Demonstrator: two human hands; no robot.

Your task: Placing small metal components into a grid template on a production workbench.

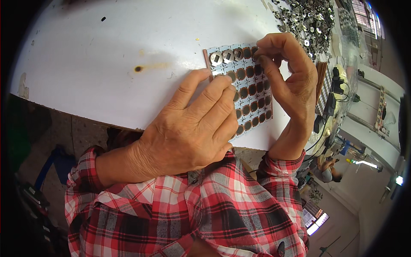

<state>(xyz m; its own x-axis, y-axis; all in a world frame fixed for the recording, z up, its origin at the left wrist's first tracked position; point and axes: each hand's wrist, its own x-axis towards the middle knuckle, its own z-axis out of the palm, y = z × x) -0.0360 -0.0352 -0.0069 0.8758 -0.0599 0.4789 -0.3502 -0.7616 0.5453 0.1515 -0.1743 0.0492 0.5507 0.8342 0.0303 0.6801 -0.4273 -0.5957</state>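
A light blue panel (234, 67) with rows of dark round spots edged in copper lies at the table's front edge. In its far row sit several silver round metal pieces (216, 58), each with a dark square centre. My left hand (195, 118) lies over the panel's left side, fingers stretched out and tips touching it, covering part of the rows. At the far right corner of the panel, my right hand (291, 70) has thumb and forefinger brought together in a pinch. Whatever is between those fingertips is hidden.
A heap of loose small metal pieces (306, 21) covers the far right of the white table (107, 73). Beyond my right wrist are a stack of panels (321, 88) and black cables (332, 105). A small black piece (103, 19) lies far left. Another person (325, 170) is at the right.
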